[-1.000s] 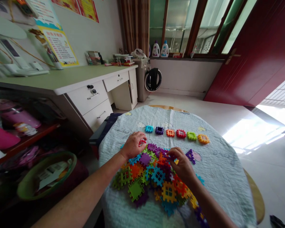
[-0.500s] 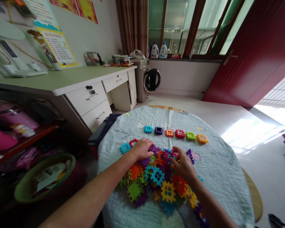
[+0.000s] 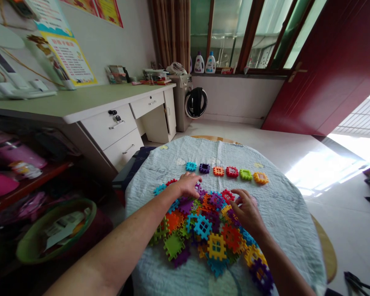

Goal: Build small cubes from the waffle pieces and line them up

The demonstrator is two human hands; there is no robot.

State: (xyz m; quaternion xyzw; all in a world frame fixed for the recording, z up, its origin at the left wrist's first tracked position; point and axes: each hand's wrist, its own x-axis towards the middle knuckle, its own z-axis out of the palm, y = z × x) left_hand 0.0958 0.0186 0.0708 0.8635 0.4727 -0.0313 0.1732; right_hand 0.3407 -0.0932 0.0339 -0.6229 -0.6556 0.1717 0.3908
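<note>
A heap of plastic interlocking building blocks, among them a blue window block, a yellow window block and a green square block, lies on the cloth-covered table. At the heap's far left edge is my left hand, thumb and fingers apart, beside a purple block that it partly hides. My right hand hovers at the right edge with its fingers spread and curved, near a red block. No block shows in either hand. Beyond the hands, several window blocks stand in a row, an orange one among them.
A pale blue cloth covers the round table. To the left are a desk and a green-rimmed basket. A washing machine with its door ajar stands at the back, and a red door at right.
My right hand has drawn off to the right, uncovering the red block and yellow pieces. My left hand has shifted slightly away from me, its fingers lifting from the purple block. The view has moved a little.
</note>
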